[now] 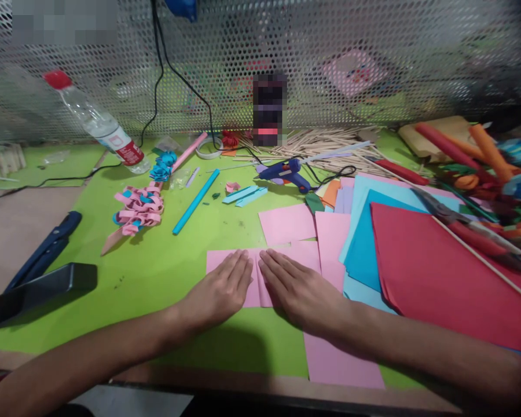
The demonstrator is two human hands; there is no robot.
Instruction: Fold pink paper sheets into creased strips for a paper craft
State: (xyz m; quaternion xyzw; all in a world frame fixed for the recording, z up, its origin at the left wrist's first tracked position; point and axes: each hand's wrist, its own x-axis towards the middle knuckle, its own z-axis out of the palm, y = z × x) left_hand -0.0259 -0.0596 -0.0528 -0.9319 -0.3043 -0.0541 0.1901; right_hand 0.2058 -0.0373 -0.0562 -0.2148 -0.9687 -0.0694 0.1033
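Pink paper (257, 277) flat on mat, under both hands, left hand (220, 289), right hand (298, 289)

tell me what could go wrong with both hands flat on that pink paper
The folded pink paper sheet lies under the left hand and right hand; uneven pressure could skew the crease.
A thin wooden stick rests across the large red paper sheet beside the right hand's arm; a nudge might roll it off.
The blue glue gun lies just beyond; if hot, reaching past could burn.
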